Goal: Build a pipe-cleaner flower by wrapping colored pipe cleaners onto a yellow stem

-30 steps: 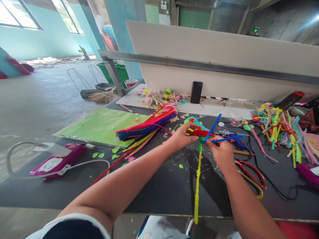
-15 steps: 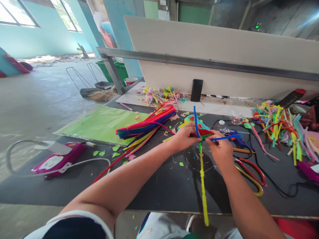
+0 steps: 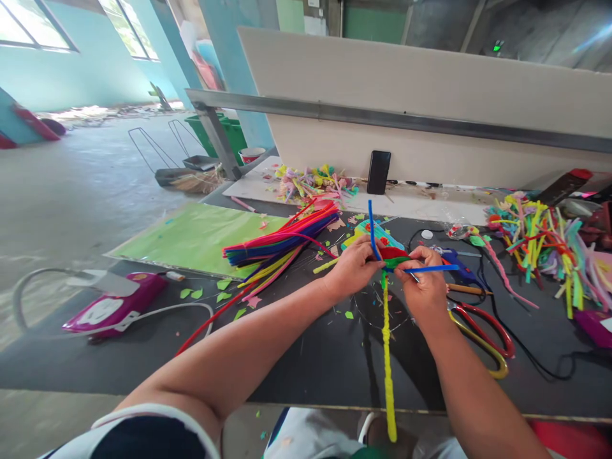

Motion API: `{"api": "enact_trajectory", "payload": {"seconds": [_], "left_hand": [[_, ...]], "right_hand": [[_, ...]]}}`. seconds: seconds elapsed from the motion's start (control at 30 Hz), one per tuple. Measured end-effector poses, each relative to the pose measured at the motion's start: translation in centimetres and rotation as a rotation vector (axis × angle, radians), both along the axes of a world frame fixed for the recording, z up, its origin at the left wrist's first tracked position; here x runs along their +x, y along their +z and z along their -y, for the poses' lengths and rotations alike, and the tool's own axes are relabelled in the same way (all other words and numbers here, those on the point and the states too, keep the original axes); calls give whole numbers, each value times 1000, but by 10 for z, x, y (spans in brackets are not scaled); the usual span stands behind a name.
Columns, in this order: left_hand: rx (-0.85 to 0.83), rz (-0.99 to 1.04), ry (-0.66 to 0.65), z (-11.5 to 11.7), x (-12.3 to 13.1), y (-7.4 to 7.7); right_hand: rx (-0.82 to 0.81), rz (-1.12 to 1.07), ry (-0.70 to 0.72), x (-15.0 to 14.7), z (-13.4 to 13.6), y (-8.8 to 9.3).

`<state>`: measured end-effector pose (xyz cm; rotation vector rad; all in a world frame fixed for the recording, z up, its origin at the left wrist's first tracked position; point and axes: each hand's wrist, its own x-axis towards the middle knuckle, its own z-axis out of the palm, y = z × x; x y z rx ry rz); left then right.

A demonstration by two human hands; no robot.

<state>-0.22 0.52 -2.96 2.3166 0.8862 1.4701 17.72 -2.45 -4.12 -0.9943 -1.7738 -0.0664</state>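
Between my two hands is a pipe-cleaner flower with a red and green head (image 3: pixel 394 255) and a long yellow stem (image 3: pixel 387 357) hanging down past the table edge. My left hand (image 3: pixel 356 264) pinches the flower head from the left, where one end of a blue pipe cleaner (image 3: pixel 371 223) sticks up. Its other end points right, past my right hand (image 3: pixel 423 280), whose fingers are closed on the blue strand beside the head. Exactly where the blue strand crosses the flower is hidden by my fingers.
Left of my hands lies a bundle of pipe cleaners (image 3: pixel 282 239). Scissors (image 3: pixel 482 338) are by my right forearm. A phone (image 3: pixel 378 172) stands at the back, a pile of short pieces (image 3: pixel 530 236) sits right, and a purple power strip (image 3: pixel 117 306) left.
The upright blue end leans slightly more to the left, and the right-hand end has tipped and drawn in a little. Both hands keep their grip.
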Motion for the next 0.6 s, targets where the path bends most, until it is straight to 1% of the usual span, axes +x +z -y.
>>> {"api": "enact_trajectory", "payload": {"seconds": [0.3, 0.5, 0.6], "left_hand": [[-78, 31, 52, 5, 2, 0], [-145, 38, 77, 6, 2, 1], [-155, 43, 88, 7, 1, 1]], "right_hand": [[18, 29, 12, -2, 5, 6], [-31, 59, 3, -1, 6, 2], [-34, 68, 21, 0, 7, 3]]}}
